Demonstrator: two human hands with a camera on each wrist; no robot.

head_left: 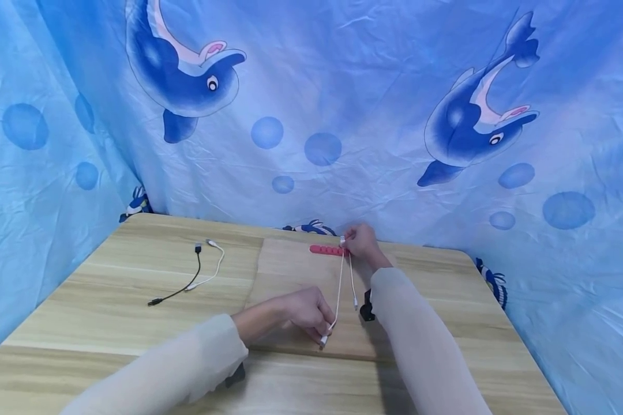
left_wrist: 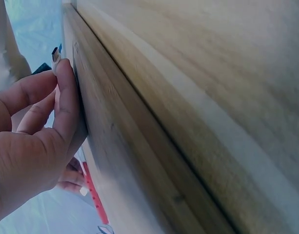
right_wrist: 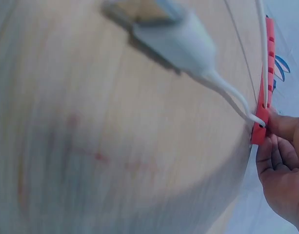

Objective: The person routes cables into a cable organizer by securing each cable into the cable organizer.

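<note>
A red cable holder point(head_left: 324, 249) with several slots lies near the back edge of a wooden board point(head_left: 285, 271). At its right end my right hand point(head_left: 361, 241) pinches a white USB cable point(head_left: 340, 282), whose upper plug point(head_left: 342, 239) shows by the fingertips. The cable runs down taut to my left hand point(head_left: 308, 311), which pinches its lower plug point(left_wrist: 56, 54) between thumb and finger just over the board's front. A second white cable point(head_left: 352, 276) passes through the end slot; its free plug point(right_wrist: 173, 41) hangs toward the front.
Left of the board, a black USB cable point(head_left: 191, 282) and a short white cable point(head_left: 221, 259) lie crossed on the wooden table point(head_left: 135, 259). Behind the table hangs a blue dolphin-print curtain point(head_left: 374, 115).
</note>
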